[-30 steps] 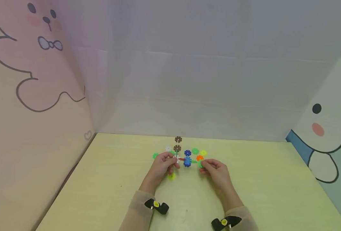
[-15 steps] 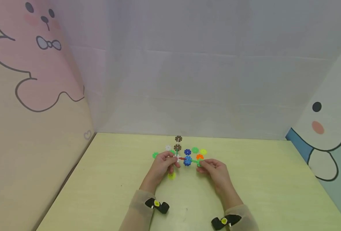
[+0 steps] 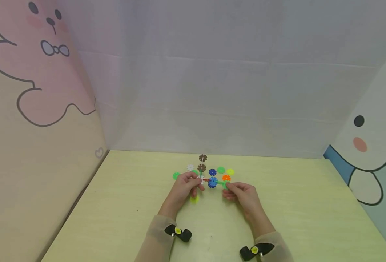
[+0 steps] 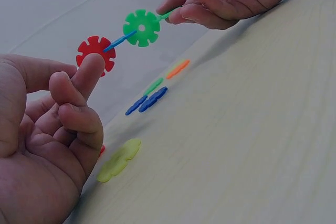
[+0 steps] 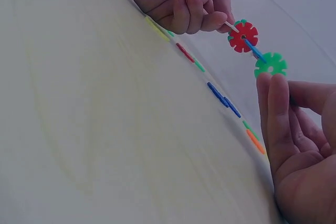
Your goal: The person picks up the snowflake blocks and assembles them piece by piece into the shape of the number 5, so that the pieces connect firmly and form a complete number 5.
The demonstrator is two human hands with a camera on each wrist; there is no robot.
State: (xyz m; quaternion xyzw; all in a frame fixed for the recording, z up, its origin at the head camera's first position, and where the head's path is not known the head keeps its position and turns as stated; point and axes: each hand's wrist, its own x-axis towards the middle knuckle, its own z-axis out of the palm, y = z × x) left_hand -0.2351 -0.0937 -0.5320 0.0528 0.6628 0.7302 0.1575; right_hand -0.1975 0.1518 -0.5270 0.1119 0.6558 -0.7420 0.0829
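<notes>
A chain of slotted, snowflake-shaped plastic discs is held up over the table between both hands. My left hand (image 3: 181, 187) pinches a white disc (image 5: 231, 25) near the chain's bend. From there run a red disc (image 4: 95, 53), a light blue disc (image 3: 213, 181) and a green disc (image 4: 142, 28). At the right end my right hand (image 3: 245, 196) pinches another green disc (image 4: 166, 16), seen edge-on and partly covered by the fingers. Beyond the left fingertips the chain stretches away, with two brown discs (image 3: 201, 167) facing the head camera.
Loose discs lie flat on the pale yellow table (image 3: 121, 218) around the hands: yellow (image 3: 194, 199) in front, green (image 3: 176, 176) at the left, white (image 3: 190, 167) behind. Blue (image 3: 212, 172), orange (image 3: 226, 178) and several others lie beyond the chain. A pale curtain (image 3: 193, 91) borders the back edge.
My right hand has shifted slightly to the left with the end green disc between its fingers. The left hand keeps its pinch on the white disc, almost still.
</notes>
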